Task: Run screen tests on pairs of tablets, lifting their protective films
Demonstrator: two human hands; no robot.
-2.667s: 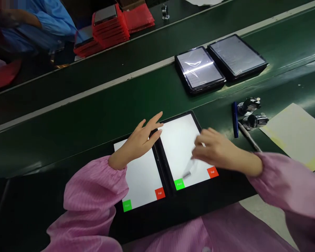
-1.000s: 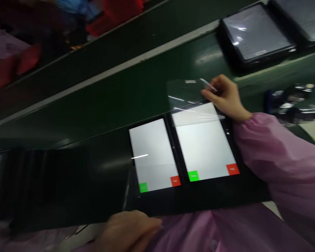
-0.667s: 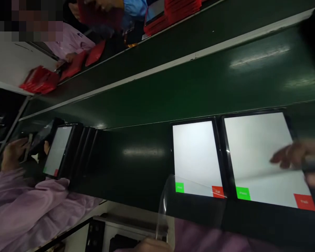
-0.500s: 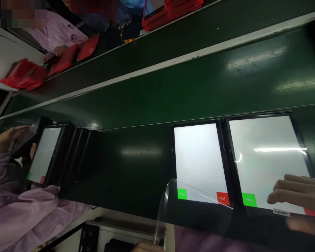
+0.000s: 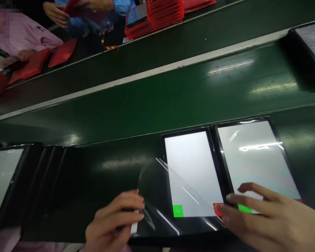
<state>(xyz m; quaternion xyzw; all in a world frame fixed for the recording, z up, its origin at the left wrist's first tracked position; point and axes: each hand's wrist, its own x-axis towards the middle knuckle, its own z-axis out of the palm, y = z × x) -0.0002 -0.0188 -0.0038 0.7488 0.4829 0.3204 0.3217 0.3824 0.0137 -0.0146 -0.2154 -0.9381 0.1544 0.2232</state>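
Note:
A clear protective film [image 5: 157, 196] hangs curved over the lower part of the left tablet [image 5: 191, 171], which lights a white screen. My left hand [image 5: 112, 218] pinches a white tab [image 5: 134, 224] at the film's near edge. My right hand [image 5: 262, 213] lies with fingers spread across the lower left corner of the right tablet [image 5: 254, 157], its fingertips at the film's edge. The hand hides most of that tablet's green Pass square [image 5: 244, 208]. The left tablet's red Fail square [image 5: 217, 209] shows partly under the film.
A row of dark tablets [image 5: 7, 178] stands at the left on the green conveyor belt [image 5: 147, 105], and another tablet [image 5: 311, 42] lies at top right. Beyond a white rail [image 5: 147, 71], co-workers' hands [image 5: 55, 12] handle red pouches [image 5: 31, 66] near stacked red trays [image 5: 165, 14].
The view has swung back from its strong tilt. The film has gone from the right tablet's far edge to over the left tablet, now pinched by my left hand, with my right hand beside it.

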